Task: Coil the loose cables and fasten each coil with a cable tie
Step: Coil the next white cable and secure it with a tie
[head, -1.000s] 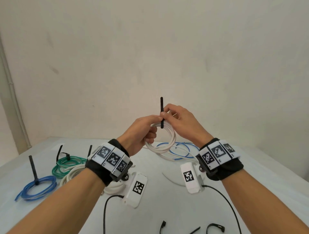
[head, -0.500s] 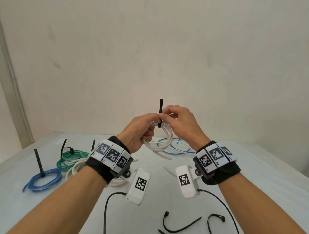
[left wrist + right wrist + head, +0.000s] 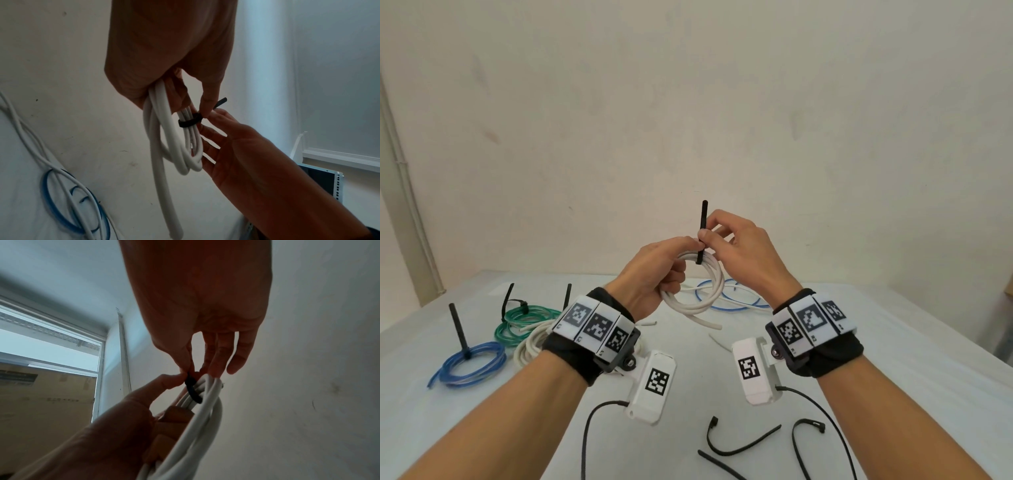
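Above table (image 3: 551, 404): coil (image 3: 705, 301) btwn hands

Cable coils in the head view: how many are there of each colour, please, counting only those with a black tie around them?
White coils: 2, the held white coil and the white coil on the table
Green coil: 1
Blue coil: 1
Total: 4
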Demonstrator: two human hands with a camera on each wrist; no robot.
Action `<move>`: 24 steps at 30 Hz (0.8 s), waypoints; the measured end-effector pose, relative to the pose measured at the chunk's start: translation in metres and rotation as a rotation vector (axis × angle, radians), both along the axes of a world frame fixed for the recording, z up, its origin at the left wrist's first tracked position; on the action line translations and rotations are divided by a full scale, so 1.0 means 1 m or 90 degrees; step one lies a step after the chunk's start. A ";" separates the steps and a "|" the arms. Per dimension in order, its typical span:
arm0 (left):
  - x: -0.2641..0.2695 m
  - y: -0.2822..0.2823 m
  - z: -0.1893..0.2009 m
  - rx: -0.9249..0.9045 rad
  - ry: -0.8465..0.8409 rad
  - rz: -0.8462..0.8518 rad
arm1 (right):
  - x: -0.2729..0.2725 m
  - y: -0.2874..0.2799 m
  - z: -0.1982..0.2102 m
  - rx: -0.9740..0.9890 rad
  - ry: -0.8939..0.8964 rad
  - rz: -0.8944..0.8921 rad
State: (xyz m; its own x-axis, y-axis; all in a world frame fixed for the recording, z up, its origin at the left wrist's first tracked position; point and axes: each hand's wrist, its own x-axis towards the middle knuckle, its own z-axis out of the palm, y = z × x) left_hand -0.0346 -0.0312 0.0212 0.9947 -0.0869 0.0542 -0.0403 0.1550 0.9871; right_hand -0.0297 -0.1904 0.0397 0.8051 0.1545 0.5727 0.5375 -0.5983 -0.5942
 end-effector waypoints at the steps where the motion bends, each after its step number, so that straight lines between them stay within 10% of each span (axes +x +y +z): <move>1: -0.002 0.000 0.001 0.004 -0.003 -0.002 | -0.002 0.000 -0.001 0.004 -0.002 0.011; 24: -0.054 0.000 0.003 -0.068 -0.022 -0.115 | -0.063 0.011 0.012 0.088 -0.018 0.009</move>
